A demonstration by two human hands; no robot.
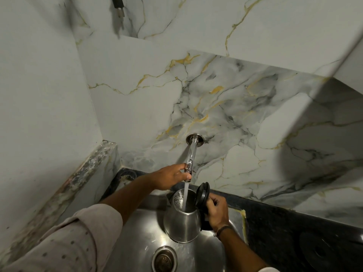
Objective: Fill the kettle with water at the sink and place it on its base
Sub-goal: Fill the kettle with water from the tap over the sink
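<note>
A steel kettle hangs over the steel sink, its black lid flipped open. My right hand is shut on the kettle's black handle at its right side. A chrome tap sticks out of the marble wall, and a stream of water falls from its tip into the kettle's mouth. My left hand grips the end of the tap with thumb and fingers. The round black kettle base lies on the dark counter at the lower right.
The sink drain sits below the kettle. A black granite counter runs right of the sink. A marble ledge borders the left. A shelf overhangs the upper right. A black plug hangs on the wall at top.
</note>
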